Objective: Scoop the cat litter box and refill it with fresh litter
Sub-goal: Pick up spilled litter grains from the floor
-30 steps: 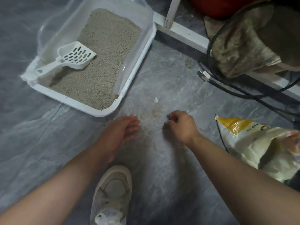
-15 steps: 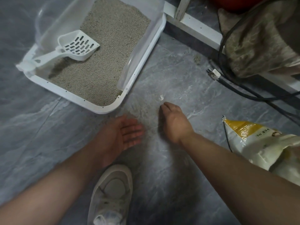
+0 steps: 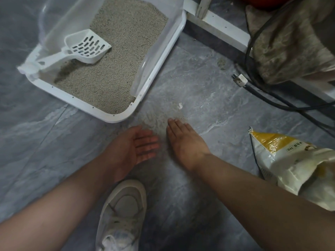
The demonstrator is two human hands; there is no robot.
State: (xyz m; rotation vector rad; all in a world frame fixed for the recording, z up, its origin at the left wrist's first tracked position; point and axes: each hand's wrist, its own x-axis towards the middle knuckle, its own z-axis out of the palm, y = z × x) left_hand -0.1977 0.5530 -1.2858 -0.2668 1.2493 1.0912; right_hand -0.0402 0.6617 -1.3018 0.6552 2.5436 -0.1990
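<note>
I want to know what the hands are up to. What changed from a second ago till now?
The right hand uncurled from a loose fist and now lies flat, palm down, fingers by the spilled litter on the floor. The left hand turned palm up beside it. Neither holds anything. The scoop stayed in the litter box, the bag on the floor.

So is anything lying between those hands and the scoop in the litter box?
Only the litter box's white front rim. The scoop rests in the box on the litter, handle on the left corner. Both the left hand and right hand lie open on the floor among spilled grains; nothing else blocks them.
</note>
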